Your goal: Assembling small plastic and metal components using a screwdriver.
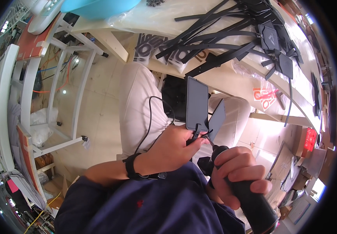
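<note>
My left hand is closed on the lower end of a dark grey rectangular panel held upright over my lap. A second dark panel leans at an angle beside it, and small black parts join the two near my fingertips. In my right hand, fingers wrapped round its body, is a black electric screwdriver. The screwdriver's thin bit points at the small parts by my left fingertips; whether it touches a screw I cannot make out. A thin black cable loops beside my left hand.
Ahead stands a pale worktable with a pile of black straps and flat dark pieces, some hanging over its edge. A turquoise basin sits at its far left. White metal frames stand left; cardboard boxes lie right.
</note>
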Tool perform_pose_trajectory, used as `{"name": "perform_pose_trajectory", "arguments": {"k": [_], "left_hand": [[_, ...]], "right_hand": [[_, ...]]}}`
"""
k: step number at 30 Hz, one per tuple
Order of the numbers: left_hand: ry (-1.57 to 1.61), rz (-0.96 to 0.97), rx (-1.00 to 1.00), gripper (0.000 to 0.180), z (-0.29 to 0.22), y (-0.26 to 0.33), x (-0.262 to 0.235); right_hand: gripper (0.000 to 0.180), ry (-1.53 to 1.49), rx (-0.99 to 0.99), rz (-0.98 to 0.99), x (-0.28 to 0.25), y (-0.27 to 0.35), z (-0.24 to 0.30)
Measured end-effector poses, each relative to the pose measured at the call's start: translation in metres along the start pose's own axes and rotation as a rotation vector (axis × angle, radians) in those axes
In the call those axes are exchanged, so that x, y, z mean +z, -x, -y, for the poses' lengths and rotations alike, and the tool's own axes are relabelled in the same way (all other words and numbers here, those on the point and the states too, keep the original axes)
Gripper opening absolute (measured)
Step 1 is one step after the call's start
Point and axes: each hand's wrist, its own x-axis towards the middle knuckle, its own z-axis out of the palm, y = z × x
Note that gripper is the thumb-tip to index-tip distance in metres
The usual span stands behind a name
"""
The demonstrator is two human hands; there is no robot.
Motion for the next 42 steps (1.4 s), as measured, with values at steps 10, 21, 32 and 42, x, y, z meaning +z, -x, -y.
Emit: {"name": "perform_pose_trajectory", "arguments": {"k": [10, 21, 32, 42], "left_hand": [[-0.060, -0.089, 0.143, 0.025, -0.004, 0.003, 0.001], [-0.092, -0.042, 0.076, 0.023, -0.004, 0.006, 0.000], [-0.065, -0.063, 0.079, 0.022, 0.000, 0.006, 0.002], [-0.026, -0.018, 0.052, 0.026, 0.011, 0.005, 0.004]], "right_hand": [[0.050, 0.021, -0.026, -0.021, 0.007, 0.004, 0.005], [0.053, -0.057, -0.049, 0.109, 0.003, 0.005, 0.000], [0.053, -0.065, -0.042, 0.085, 0.005, 0.008, 0.000], [0.046, -0.147, 0.016, -0.180, 0.012, -0.008, 0.004]]}}
